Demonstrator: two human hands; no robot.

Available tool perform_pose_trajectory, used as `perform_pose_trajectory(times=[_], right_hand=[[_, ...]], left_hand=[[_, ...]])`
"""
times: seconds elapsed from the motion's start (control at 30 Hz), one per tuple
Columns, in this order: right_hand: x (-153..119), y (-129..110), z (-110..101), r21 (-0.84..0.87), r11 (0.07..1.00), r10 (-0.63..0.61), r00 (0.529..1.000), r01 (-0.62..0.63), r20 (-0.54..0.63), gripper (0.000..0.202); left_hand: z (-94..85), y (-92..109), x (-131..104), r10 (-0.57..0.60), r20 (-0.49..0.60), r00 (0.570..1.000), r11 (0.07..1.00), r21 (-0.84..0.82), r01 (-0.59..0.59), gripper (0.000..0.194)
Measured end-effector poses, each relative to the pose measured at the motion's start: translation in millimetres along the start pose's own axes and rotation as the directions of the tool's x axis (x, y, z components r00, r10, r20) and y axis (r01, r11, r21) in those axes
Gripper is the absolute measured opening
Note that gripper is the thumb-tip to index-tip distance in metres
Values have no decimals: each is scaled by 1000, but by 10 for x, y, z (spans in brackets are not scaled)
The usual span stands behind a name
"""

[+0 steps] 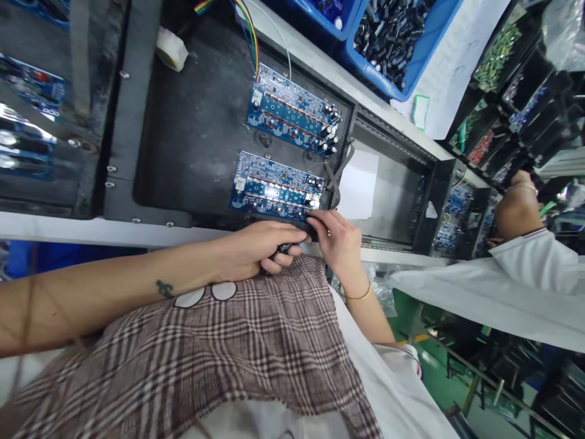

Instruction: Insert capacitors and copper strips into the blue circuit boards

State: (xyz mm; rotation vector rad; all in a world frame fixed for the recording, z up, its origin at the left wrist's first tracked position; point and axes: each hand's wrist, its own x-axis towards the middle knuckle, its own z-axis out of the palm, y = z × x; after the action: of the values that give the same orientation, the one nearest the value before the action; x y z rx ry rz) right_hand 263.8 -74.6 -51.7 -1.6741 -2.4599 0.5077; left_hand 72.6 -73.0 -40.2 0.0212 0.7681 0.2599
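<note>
My left hand is curled closed around small black parts, just below the near blue circuit board. My right hand has its fingertips pinched together at that board's lower right corner; whatever sits between them is too small to make out. This board lies in a black tray. Behind it in the same tray is a second blue circuit board, with small upright components along its right end. Coloured wires run from its upper left corner.
A blue bin of small black parts stands at the back. Left of it is another blue bin. A white block rests in the tray's upper left. White paper lies right of the tray. Another person's arm reaches in at right.
</note>
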Motion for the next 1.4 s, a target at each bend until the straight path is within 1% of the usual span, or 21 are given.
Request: perform_pose_trajectory(times=[0.1,0.17,0.23,0.27,0.33,0.4,0.43,0.5,0.57,0.63,0.73,0.8,0.83,0.9,0.97,1.07,1.17,1.23,1.3,1.37,1.4], right_hand=[[-4,2,26,-89,995,-35,999,35,9,27],[-3,22,52,-147,982,-116,993,118,21,29],[-6,37,63,-153,968,-196,980,199,35,29],[-13,32,55,-129,968,-213,977,214,25,29],[-43,-15,0,-29,985,-168,985,167,-35,29],[-99,-111,-92,107,991,-73,993,83,-88,30],[-133,-169,-143,171,984,-38,996,52,-85,29],[-201,-283,-233,260,965,-10,1000,16,-26,24],[-250,-366,-291,309,951,5,1000,-11,21,19],[-267,-395,-317,329,944,29,999,-35,22,15],[-218,-318,-310,290,956,56,997,-37,-54,15],[-145,-203,-274,228,973,78,989,-48,-123,19],[-104,-138,-247,202,978,81,987,-52,-139,21],[-28,-23,-182,167,985,72,990,-52,-120,24],[26,48,-122,152,987,64,994,-50,-86,26],[54,72,-73,117,992,59,995,-50,-82,24],[46,71,-60,53,998,24,997,-20,-69,24],[40,96,-53,-5,1000,-25,999,25,-48,28],[38,134,-47,-46,993,-112,994,112,4,32],[36,151,-54,-23,982,-187,981,188,48,32],[30,141,-65,18,982,-191,981,190,43,32]], left_hand=[[12,-21,-24,30,-33,999,998,-51,-31,11],[3,-43,-31,46,-40,998,996,-75,-49,14],[-15,-70,-35,66,-37,997,994,-89,-69,16],[-24,-86,-36,74,-34,997,993,-90,-77,18],[-33,-118,-38,78,-19,997,994,-81,-80,22],[-26,-147,-33,72,6,997,996,-46,-72,28],[-17,-160,-27,70,23,997,997,-21,-70,32],[8,-180,-6,86,47,995,995,44,-88,40],[33,-189,20,116,48,992,985,119,-121,46],[51,-182,40,138,34,990,972,187,-142,48],[61,-144,42,148,15,989,966,214,-148,46],[61,-111,26,153,-26,988,972,186,-146,39],[60,-94,18,148,-50,988,976,170,-138,34],[55,-69,3,123,-82,989,983,144,-111,24],[45,-57,-2,99,-81,992,987,131,-88,20],[22,-57,-4,107,-67,992,985,145,-96,20],[0,-52,-19,101,-43,994,986,138,-95,18],[-11,-34,-33,103,-43,994,988,122,-97,13],[-22,-9,-41,133,-69,989,986,109,-125,13],[-34,10,-38,174,-97,980,983,83,-166,17],[-38,12,-35,192,-108,975,980,69,-185,17]])
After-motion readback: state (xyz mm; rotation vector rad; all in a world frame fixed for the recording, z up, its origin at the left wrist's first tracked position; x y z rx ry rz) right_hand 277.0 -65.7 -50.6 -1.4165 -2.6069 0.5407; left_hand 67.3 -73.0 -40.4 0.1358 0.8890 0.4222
